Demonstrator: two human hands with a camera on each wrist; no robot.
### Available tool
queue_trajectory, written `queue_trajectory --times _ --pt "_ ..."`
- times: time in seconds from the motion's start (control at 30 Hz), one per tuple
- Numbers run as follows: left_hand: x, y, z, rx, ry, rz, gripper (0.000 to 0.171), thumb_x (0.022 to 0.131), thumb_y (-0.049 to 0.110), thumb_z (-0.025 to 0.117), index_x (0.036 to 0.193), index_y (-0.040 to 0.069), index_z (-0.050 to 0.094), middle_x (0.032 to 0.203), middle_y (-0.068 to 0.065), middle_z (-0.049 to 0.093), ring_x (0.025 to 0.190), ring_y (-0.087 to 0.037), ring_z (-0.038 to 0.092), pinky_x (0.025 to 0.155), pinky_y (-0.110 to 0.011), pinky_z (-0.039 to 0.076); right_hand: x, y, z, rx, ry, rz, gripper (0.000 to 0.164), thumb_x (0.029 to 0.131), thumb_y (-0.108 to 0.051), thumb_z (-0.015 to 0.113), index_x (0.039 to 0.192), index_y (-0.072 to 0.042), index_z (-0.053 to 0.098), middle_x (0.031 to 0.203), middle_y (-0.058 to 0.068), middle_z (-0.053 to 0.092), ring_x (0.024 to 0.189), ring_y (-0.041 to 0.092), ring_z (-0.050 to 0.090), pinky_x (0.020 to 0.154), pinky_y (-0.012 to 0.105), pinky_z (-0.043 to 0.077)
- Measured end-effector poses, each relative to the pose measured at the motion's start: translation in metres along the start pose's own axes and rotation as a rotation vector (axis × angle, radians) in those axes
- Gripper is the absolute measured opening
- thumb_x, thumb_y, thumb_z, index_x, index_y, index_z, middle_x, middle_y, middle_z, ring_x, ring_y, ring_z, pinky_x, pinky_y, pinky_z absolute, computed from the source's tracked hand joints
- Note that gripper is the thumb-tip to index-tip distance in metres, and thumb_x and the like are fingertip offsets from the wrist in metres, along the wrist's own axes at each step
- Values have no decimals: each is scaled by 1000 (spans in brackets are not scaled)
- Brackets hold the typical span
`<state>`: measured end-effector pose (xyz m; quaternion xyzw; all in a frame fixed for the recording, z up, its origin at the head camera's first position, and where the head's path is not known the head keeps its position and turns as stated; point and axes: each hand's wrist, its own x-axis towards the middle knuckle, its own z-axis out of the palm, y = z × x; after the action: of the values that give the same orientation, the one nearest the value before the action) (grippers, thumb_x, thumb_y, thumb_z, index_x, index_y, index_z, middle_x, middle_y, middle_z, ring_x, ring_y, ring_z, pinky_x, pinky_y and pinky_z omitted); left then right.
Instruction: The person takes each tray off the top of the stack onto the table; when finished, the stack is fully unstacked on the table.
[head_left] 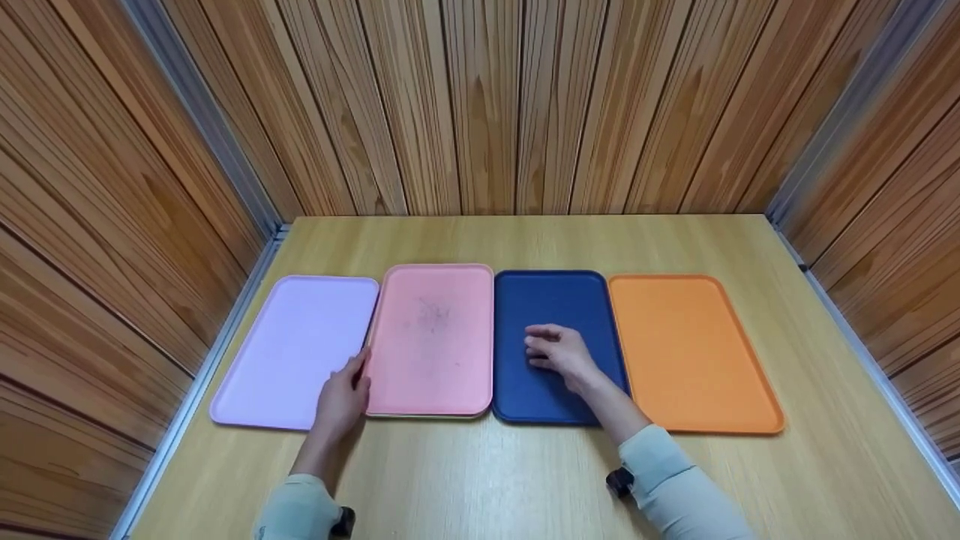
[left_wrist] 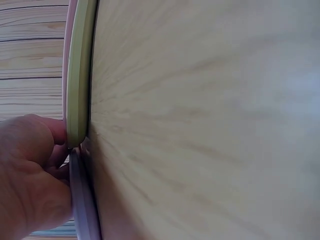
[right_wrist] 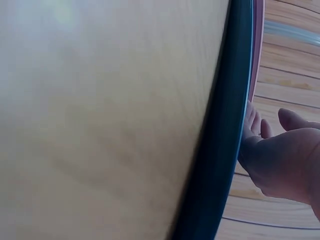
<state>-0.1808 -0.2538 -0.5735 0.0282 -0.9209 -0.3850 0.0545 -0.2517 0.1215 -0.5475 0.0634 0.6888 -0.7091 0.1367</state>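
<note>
My left hand (head_left: 341,397) reaches in at the seam between a lilac tray (head_left: 300,345) and a pink tray (head_left: 435,360), its fingers along the pink tray's left edge. In the left wrist view, the fingertips lie right at the corner of a yellow-green tray (left_wrist: 80,75) stacked under the pink one, just above the lilac tray's rim. Loosely bent and holding nothing, my right hand (head_left: 562,352) hovers over a dark blue tray (head_left: 536,401). Dark smudges mark the pink tray's surface.
An orange tray (head_left: 690,352) lies to the right of the blue one, completing a side-by-side row on the light wooden table (head_left: 480,480). Wood-plank walls (head_left: 480,105) with grey metal corner posts (head_left: 210,112) enclose the table at the back and both sides.
</note>
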Motion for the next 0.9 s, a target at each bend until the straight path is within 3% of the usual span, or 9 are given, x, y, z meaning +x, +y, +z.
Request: queue_trajectory --times 0.13,0.37,0.7,0.9 --pt "0 0 1 -15 -12 -15 53 100 3 55 152 4 45 146 -26 50 136 -41 45 119 -54 22 1 2 9 -45 -32 18 33 96 -2 67 127 8 64 102 14 68 87 23 68 78 36 60" --pt "1 -2 1 -54 -39 -35 55 102 4 53 155 3 38 162 -18 29 148 -39 27 120 -53 18 1 4 23 -98 -77 23 28 95 -2 67 121 8 67 99 15 70 85 22 69 75 34 60" --pt "1 -1 0 -48 -61 -39 54 104 5 50 155 -2 34 161 -19 30 149 -35 26 121 -51 15 1 7 40 -104 -137 24 25 93 1 67 116 12 68 92 13 72 75 18 68 70 34 61" --pt "1 0 0 -53 -64 -42 52 104 6 49 154 -2 35 162 -19 30 149 -35 25 122 -51 13 0 7 47 -102 -119 6 23 93 2 67 113 12 68 88 13 71 71 18 67 67 36 62"
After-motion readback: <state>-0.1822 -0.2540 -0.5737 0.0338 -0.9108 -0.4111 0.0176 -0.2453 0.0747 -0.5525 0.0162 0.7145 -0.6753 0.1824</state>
